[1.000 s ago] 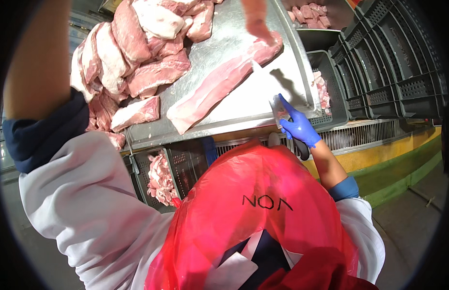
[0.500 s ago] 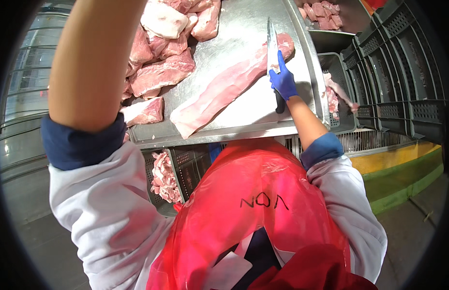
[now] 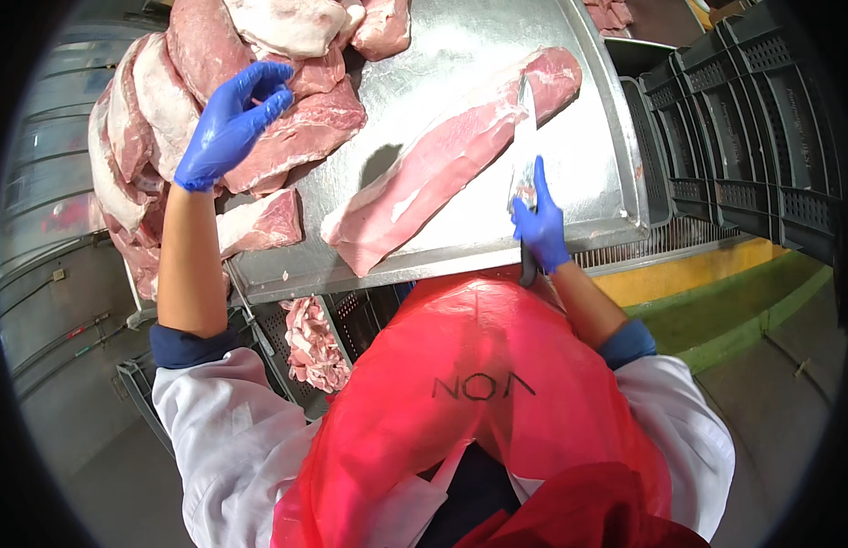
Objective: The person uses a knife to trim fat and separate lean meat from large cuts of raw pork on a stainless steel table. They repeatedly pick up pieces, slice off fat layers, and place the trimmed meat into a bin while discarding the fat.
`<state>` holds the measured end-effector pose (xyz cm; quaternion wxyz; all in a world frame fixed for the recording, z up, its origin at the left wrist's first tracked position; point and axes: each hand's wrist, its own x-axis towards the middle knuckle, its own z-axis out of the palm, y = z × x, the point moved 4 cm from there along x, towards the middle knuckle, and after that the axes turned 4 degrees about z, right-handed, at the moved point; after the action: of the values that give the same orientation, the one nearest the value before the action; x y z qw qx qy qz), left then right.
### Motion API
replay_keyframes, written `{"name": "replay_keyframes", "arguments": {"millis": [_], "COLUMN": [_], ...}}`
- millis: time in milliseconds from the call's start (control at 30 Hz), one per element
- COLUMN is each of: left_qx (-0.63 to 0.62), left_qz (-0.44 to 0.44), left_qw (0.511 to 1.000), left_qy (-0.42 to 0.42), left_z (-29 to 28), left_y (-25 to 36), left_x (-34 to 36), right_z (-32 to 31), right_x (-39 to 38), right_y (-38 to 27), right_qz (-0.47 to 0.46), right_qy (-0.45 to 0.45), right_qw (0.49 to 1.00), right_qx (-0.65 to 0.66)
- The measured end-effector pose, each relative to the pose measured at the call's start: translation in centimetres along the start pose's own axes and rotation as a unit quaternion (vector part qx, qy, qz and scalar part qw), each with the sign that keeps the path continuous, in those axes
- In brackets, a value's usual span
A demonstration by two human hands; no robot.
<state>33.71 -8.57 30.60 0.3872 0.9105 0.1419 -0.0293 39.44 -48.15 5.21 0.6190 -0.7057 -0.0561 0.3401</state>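
Observation:
A long pale-pink pork loin (image 3: 451, 160) lies slantwise on the metal work table, its far end up to the right. My right hand (image 3: 541, 228), in a blue glove, grips a knife (image 3: 526, 128) by its black handle, index finger stretched along the blade. The blade points away from me, with its tip over the far part of the loin. My left hand (image 3: 230, 123), also gloved in blue, hovers above the heaped meat pieces (image 3: 301, 137) at the left. Its fingers are bent but apart, with nothing seen between them.
The metal table (image 3: 479, 239) has a raised rim. Below its front edge stands a crate of meat trimmings (image 3: 314, 347). Dark plastic crates (image 3: 744, 128) are stacked at the right, beside a yellow and green ledge (image 3: 707, 283). More cut meat (image 3: 609, 15) sits at the far right.
My left hand has come back into view from beyond the top edge, over the meat heap. My right hand has drawn a little toward me with the knife. The view has shifted somewhat.

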Motion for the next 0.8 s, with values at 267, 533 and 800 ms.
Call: {"name": "replay_keyframes", "arguments": {"millis": [267,533,800], "left_qx": [-0.101,-0.164,0.307], "left_qz": [0.025,0.135,0.308], "left_qw": [0.995,0.974,0.900], "left_qy": [-0.003,0.079,-0.035], "left_z": [2.3,8.3,29.7], "left_y": [-3.2,-2.9,2.9], "left_x": [1.2,8.7,8.7], "right_z": [2.5,1.5,-7.3], "right_x": [1.3,-9.7,-9.9], "right_y": [-0.5,1.6,0.7], "right_qz": [0.047,0.018,0.022], "right_qy": [0.052,-0.041,0.114], "right_qw": [0.997,0.990,0.993], "right_qx": [0.015,-0.134,-0.002]}}
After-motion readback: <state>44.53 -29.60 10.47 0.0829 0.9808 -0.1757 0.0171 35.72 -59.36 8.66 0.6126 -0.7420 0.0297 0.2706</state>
